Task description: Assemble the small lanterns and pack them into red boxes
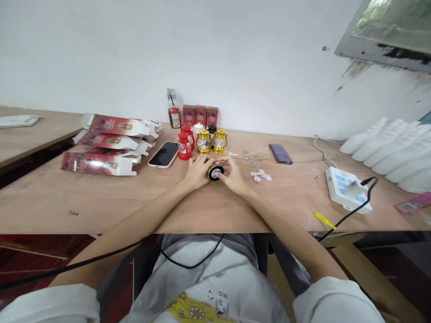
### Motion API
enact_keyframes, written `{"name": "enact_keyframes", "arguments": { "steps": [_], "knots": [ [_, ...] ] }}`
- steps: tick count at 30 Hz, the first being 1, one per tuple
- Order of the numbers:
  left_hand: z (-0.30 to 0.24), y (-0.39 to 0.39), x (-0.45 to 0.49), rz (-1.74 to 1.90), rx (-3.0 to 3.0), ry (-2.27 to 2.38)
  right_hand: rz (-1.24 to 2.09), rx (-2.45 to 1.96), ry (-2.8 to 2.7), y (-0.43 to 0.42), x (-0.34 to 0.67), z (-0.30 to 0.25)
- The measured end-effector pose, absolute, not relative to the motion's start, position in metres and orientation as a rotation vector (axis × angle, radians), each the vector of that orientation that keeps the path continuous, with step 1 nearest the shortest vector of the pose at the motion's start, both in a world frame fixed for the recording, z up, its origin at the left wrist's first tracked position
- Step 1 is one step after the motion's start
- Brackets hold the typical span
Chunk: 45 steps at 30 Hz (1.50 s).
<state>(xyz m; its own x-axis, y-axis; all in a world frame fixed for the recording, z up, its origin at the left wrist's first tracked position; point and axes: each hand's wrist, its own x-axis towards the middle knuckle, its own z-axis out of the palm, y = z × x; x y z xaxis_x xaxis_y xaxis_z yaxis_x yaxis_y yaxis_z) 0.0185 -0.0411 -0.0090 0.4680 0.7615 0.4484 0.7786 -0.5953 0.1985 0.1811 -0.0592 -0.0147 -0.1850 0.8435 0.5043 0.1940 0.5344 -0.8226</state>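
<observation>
A small gold lantern (211, 178) lies tipped between my hands, its round black base facing me. My left hand (198, 172) is wrapped round its left side. On the right, my right hand (235, 176) holds the rim, with the thumb on a white patch in the middle of the base. The lantern's upper part is hidden behind my fingers. Just beyond stand two gold lanterns (204, 142), red lanterns (185, 146), a white lantern (197, 128) and a black lantern (212, 128). Small white pieces (261, 175) and bent wire handles (251, 159) lie to the right.
Red cartons (101, 162) are stacked at left, near a phone (164, 154). Small red boxes (200, 115) and a bottle (174, 115) stand by the wall. At right are a blurred dark phone-like slab (280, 153), a power strip (346, 190) with a cable, and white stacked sleeves (387, 143).
</observation>
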Motion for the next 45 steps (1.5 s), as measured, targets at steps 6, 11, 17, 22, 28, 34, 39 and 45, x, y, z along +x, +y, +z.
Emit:
{"name": "enact_keyframes", "arguments": {
  "steps": [6, 11, 17, 22, 28, 34, 39, 45],
  "knots": [
    [-0.010, -0.039, 0.018, -0.809, -2.655, -1.383, 0.760, -0.840, -1.728, -0.058, 0.183, -0.016],
    [-0.007, -0.038, 0.015, -0.871, -2.617, -1.456, 0.818, -0.830, -1.670, -0.039, 0.195, -0.021],
    [-0.005, -0.038, 0.013, -0.906, -2.616, -1.472, 0.560, -1.181, -1.389, -0.014, 0.219, -0.030],
    [-0.005, -0.038, 0.013, -0.903, -2.605, -1.469, 0.408, -1.325, -1.444, -0.010, 0.235, -0.029],
    [-0.005, -0.040, 0.014, -0.932, -2.596, -1.459, 0.212, -1.534, -1.746, -0.016, 0.236, -0.025],
    [-0.002, -0.042, 0.015, -0.976, -2.610, -1.489, 0.135, -1.622, -1.951, -0.020, 0.235, -0.022],
    [-0.003, -0.041, 0.017, -1.047, -2.595, -1.505, 0.246, -1.569, -2.056, -0.021, 0.233, -0.023],
    [-0.005, -0.036, 0.018, -1.155, -2.586, -1.540, 0.179, -1.685, -2.047, -0.025, 0.233, -0.012]
  ]
}}
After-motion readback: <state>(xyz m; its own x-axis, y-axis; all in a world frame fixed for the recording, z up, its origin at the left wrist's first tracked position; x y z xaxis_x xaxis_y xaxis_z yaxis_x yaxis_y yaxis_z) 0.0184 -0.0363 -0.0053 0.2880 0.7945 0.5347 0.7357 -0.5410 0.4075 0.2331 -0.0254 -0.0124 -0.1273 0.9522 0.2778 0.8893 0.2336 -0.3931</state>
